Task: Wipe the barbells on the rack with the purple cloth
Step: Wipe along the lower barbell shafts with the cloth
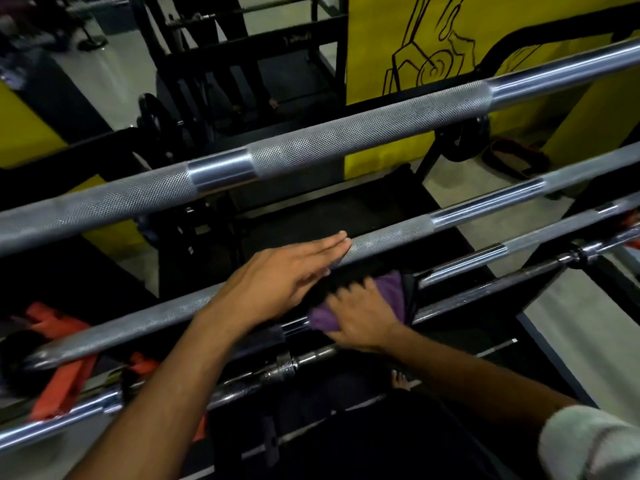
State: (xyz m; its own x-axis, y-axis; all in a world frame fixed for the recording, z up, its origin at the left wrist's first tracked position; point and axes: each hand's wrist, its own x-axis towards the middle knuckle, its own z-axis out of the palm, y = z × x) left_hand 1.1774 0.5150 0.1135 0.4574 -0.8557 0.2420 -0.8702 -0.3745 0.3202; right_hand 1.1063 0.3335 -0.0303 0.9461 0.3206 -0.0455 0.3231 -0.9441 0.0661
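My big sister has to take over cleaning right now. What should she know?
Left hand: flat, fingers straight, lying on the second barbell from the top.
Right hand: gripping the purple cloth down on the third barbell, under the left hand.
The top barbell and the lowest barbell sit untouched on the rack.
Done: I cannot tell which bars are already wiped; none shows it.
Left: finish the third bar along its length, then wipe any bars not yet cleaned.
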